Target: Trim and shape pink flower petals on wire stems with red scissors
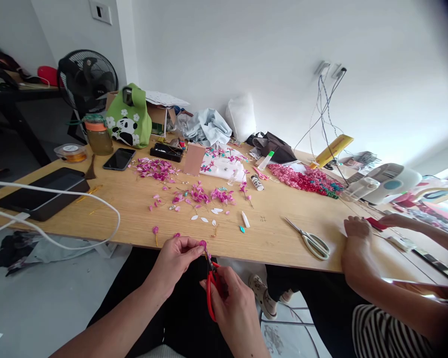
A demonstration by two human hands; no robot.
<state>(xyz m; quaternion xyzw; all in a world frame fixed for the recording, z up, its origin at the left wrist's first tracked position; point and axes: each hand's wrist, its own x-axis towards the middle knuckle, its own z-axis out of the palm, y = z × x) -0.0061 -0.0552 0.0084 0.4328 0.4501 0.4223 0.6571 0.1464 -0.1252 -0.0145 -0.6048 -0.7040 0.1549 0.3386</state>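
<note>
1. Blossom, small, round, magenta [203, 243]: pinched between thumb and forefinger of the left hand [177, 258].
2. Red-handled, dark-bladed scissors [209, 293]: held in the right hand [235, 303], fingers curled; blade gap unclear.
3. Scissors' long axis: from right hand up-left to just beneath blossom.

Soft, white light is spreading over the tabletop [272, 248] and pale wall [209, 59]; exposure is reading bright. Glare is burning out the edge at 3 o'clock. Deep shadow is pooling under the black table [22, 94], between 9 and 10. A dark border is clipping the 2 o'clock corner. Wide-angle distortion is stretching the co-worker's forearm [379, 288] at 4. The left hand [177, 258] and right hand [233, 298] are appearing reasonably sharp near 6.
</note>
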